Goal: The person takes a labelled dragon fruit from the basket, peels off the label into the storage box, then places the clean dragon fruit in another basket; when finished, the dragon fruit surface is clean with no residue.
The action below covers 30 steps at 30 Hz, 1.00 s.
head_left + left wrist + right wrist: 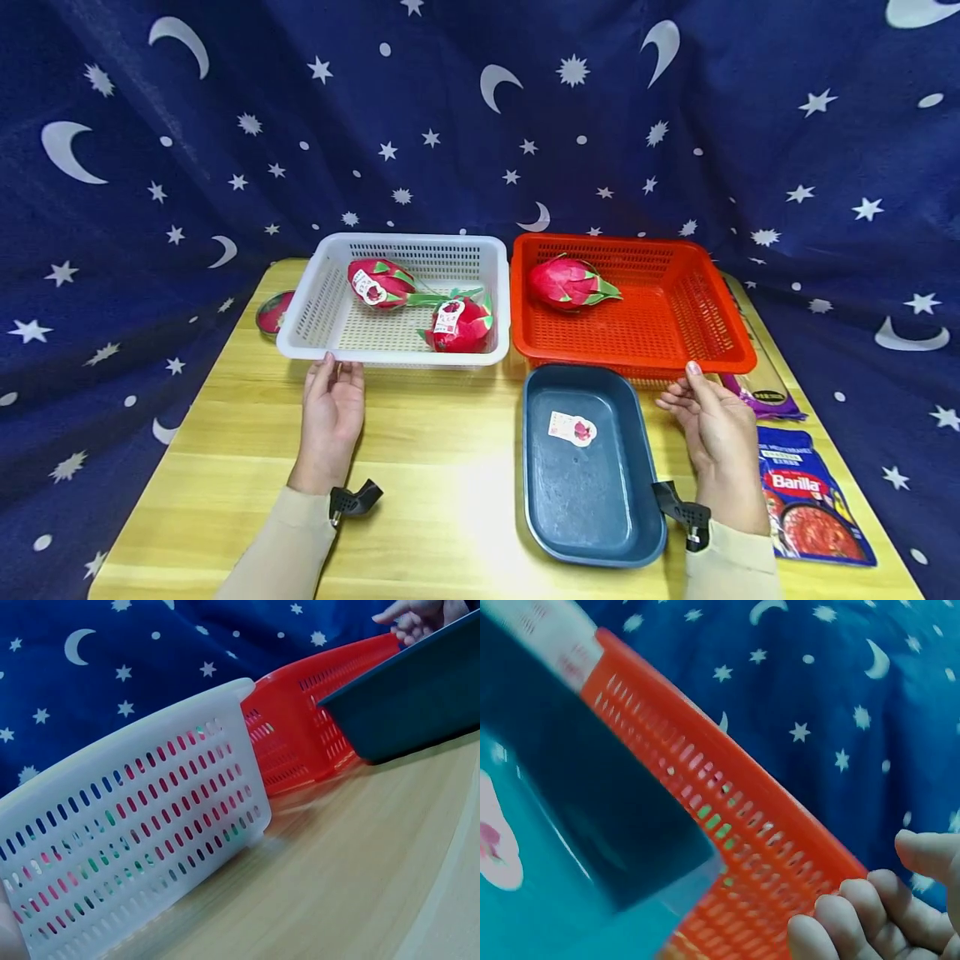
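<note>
Saw left hand [333,421] palm up at front rim of white perforated plastic basket [405,358], fingers loose, almost straight, thumb tip at rim. Could not tell amount of pressure there. Saw right hand [723,425] beside front rim of bright-red perforated plastic basket [652,325], thumb spread well away from loosely bent fingers. Could not tell firm contact from mere closeness.

Noted both baskets side by side at back of pale wood-grain table [420,500]. Counted two inside white one: oval pink-red dragon fruit with green scales and white label [397,282], left of middle; rounder labelled pink-red dragon fruit [474,329], front right corner. Found third, pink-red dragon fruit with green tips [566,283], in left part of red basket, tips toward right.

Found dark-blue rectangular tub with rounded corners [585,508] before red basket, near right hand; saw in it white printed tag [573,427]. Noted further right blue Barilla pouch [813,500] and purple-edged packet [768,396], latter partly hidden by red basket. Saw navy moon-and-star cloth [450,108] behind.
</note>
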### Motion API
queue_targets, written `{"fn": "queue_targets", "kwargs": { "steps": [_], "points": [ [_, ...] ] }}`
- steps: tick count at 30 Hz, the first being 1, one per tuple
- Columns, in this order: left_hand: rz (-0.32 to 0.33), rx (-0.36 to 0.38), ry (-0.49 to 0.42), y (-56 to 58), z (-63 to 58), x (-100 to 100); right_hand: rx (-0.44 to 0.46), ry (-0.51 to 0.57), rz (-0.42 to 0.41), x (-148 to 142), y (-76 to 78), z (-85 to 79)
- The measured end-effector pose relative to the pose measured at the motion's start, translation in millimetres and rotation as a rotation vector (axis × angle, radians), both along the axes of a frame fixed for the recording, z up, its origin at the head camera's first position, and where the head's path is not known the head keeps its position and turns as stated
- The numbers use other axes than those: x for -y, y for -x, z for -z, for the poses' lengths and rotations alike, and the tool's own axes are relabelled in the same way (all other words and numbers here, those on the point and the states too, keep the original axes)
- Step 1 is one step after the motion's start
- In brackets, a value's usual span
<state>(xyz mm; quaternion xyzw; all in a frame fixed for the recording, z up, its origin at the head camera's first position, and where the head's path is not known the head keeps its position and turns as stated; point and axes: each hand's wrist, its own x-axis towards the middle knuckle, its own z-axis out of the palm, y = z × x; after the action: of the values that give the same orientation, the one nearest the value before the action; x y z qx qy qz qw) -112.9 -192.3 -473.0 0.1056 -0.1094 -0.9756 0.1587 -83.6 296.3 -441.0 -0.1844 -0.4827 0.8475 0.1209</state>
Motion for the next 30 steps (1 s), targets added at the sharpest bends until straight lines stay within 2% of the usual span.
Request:
{"fn": "queue_targets", "kwargs": {
  "steps": [3,5,7,9,12,14,17,20,24,27,30],
  "points": [
    [0.018,-0.011,0.009,-0.7,1.4,0,0.071,-0.27,0.059,3,-3.0,-12.6],
    [0.023,-0.013,0.014,-1.0,2.2,0,0.09,-0.489,0.029,10,-2.8,-24.1],
    [0.025,-0.014,0.004,-1.3,2.5,0,0.076,-0.754,-0.06,21,-1.0,-37.8],
    [0.02,-0.014,-0.01,-1.1,2.2,0,0.023,-1.003,-0.182,34,3.3,-51.6],
    [0.011,-0.012,-0.026,-0.6,1.5,0,-0.151,-1.294,-0.334,65,19.8,-70.2],
    [0.008,-0.01,-0.027,0.0,1.1,1,-0.289,-1.386,-0.402,88,34.6,-79.8],
    [0.008,-0.009,-0.035,-0.2,0.6,1,-0.49,-1.458,-0.491,125,58.5,-91.9],
    [0.006,-0.012,-0.034,-0.9,0.3,1,-0.615,-1.516,-0.599,161,80.7,-100.6],
    [-0.004,-0.014,-0.026,-1.4,1.0,2,-0.66,-1.619,-0.766,209,110.2,-108.7],
    [-0.002,-0.014,-0.016,-0.7,1.6,2,-0.634,-1.681,-0.867,241,132.6,-111.9],
    [0.005,-0.021,-0.003,0.9,1.7,2,-0.588,-1.703,-0.921,269,156.8,-113.5]
  ]
}}
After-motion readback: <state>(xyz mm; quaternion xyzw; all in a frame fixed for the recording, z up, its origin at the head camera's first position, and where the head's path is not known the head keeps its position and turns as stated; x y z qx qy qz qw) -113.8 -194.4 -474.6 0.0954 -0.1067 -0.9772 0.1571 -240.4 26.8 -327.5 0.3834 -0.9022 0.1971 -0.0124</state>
